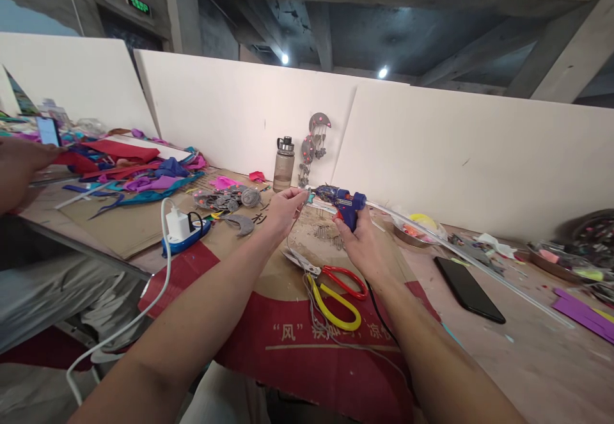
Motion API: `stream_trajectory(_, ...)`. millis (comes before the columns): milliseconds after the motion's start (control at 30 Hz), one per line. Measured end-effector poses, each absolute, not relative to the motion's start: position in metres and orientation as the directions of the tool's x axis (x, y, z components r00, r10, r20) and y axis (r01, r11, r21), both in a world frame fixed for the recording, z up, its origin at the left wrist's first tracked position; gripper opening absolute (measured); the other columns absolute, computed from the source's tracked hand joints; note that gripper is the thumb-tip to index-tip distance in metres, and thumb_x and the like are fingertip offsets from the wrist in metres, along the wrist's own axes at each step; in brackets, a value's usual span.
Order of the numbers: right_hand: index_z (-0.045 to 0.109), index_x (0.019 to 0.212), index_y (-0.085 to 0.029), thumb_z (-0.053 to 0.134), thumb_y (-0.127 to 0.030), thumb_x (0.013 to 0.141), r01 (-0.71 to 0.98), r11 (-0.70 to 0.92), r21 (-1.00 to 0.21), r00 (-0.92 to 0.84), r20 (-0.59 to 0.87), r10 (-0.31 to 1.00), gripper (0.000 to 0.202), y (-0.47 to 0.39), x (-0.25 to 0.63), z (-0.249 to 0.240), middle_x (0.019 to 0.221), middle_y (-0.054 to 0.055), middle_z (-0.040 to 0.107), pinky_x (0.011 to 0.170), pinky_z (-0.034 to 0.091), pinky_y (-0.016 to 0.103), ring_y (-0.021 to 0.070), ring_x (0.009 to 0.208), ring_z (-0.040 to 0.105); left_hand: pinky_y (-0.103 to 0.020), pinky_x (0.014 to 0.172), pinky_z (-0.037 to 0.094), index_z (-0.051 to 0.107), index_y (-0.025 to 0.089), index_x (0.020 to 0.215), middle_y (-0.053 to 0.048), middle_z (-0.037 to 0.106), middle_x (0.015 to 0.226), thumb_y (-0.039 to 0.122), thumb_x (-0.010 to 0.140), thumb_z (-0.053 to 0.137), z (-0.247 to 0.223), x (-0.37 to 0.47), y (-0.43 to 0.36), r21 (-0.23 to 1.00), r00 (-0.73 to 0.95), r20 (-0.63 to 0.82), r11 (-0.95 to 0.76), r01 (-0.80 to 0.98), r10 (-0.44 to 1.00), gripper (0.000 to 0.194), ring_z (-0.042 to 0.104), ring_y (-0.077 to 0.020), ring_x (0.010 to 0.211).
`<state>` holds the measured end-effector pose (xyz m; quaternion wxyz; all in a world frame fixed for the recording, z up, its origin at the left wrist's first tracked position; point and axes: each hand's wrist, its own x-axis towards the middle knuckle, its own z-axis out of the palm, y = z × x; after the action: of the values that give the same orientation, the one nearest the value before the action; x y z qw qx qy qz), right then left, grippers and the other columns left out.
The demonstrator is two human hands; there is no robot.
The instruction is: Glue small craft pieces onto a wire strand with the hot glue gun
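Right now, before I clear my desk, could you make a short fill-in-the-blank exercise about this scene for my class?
The right hand holds a ____ glue gun.
The scissors have one red handle loop and one ____ handle loop.
As the camera sees it, the black phone lies to the ____ of the scissors.
The bottle stands in front of a large ____ board.

Missing words: blue; yellow; right; white.

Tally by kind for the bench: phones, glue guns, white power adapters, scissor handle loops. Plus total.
Phones: 2 (black phone right, phone with lit screen far left)
Glue guns: 1 (blue glue gun)
White power adapters: 1 (white power adapter)
Scissor handle loops: 2 (red loop, yellow loop)
Total: 6
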<state>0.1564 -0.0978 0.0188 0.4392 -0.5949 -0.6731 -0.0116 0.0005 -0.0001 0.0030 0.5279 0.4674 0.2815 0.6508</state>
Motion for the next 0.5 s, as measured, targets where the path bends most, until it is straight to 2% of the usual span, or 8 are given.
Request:
stream_trajectory(267,0.05,0.123,-0.018,0.049,-0.036,0.087,0.762,0.373,-0.53,0.062,0.633,0.772,0.04,-0.0945,0.1589,0.0151,0.104,0.014,0.068,0.079,0.05,0.041,0.0299,0.093,0.065,-0.018,0.039,0.016,0.061,0.014,0.067,0.006,0.044,0.049,0.034,0.058,0.078,0.0059,-0.001,-0.0013,0.862,-0.025,0.295,-0.277,-0.424,0.955,0.027,0.031,-0.0026,0.041)
stream_trajectory(400,0.049,0.123,-0.018,0.05,-0.037,0.086,0.742,0.395,-0.542,0.074,0.651,0.756,0.042,-0.0897,0.1597,0.0113,0.111,0.013,0.067,0.082,0.049,0.042,0.0292,0.097,0.064,-0.018,0.039,0.017,0.061,0.013,0.064,0.005,0.044,0.049,0.033,0.058,0.077,0.0067,-0.0004,-0.004,0.868,-0.014,0.297,-0.275,-0.414,0.955,0.026,0.03,-0.0024,0.041)
stream_trajectory(500,0.049,0.124,-0.018,0.05,-0.037,0.086,0.742,0.401,-0.537,0.061,0.65,0.758,0.042,-0.0901,0.1598,0.0116,0.109,0.013,0.067,0.082,0.049,0.042,0.0295,0.096,0.064,-0.018,0.039,0.017,0.061,0.013,0.064,0.005,0.044,0.048,0.032,0.057,0.077,0.0078,0.0,-0.0055,0.87,-0.017,0.292,-0.273,-0.412,0.956,0.026,0.031,-0.0026,0.041)
